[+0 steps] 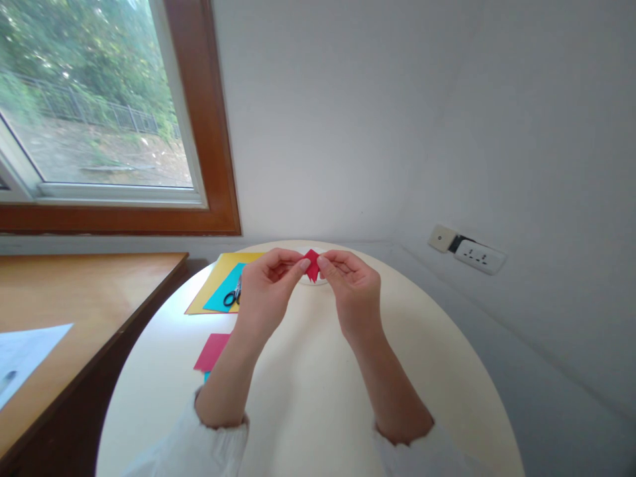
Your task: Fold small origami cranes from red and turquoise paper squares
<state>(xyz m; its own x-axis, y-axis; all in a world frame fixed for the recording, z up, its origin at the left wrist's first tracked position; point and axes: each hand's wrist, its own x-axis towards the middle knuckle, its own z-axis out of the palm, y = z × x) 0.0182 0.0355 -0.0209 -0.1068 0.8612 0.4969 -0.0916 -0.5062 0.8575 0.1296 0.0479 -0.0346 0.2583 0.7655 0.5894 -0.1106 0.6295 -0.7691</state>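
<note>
The largest thing is the round cream-coloured bench [308,384], which fills the lower middle of the view; its near edge is cut off by the bottom of the frame. To the left of it stands a brown wooden bench [84,285], just beside the round one, and a white sheet of paper [24,354] lies on it, partly cut off by the left edge. Above is a window with a brown wooden frame [218,165], and on the white wall at the right there is a white wall socket [479,257]. On the far left part of the round bench lies a yellow sheet of paper [217,277] with a cyan sheet of paper [222,295] on top of it, and a pair of scissors with dark handles [233,295] rests on the cyan sheet. Nearer to the person a pink piece of paper [212,351] lies flat, and the left forearm hides its right corner. The left hand [265,291] and the right hand [352,291] are raised over the far middle of the bench. Both have a narrow grip, thumb and forefinger pinched on a small red folded piece of paper [312,265], one hand on each side. Behind this paper a small white round thing [314,281] sits on the bench; the hands cover most of it, and I cannot tell what it is.
</note>
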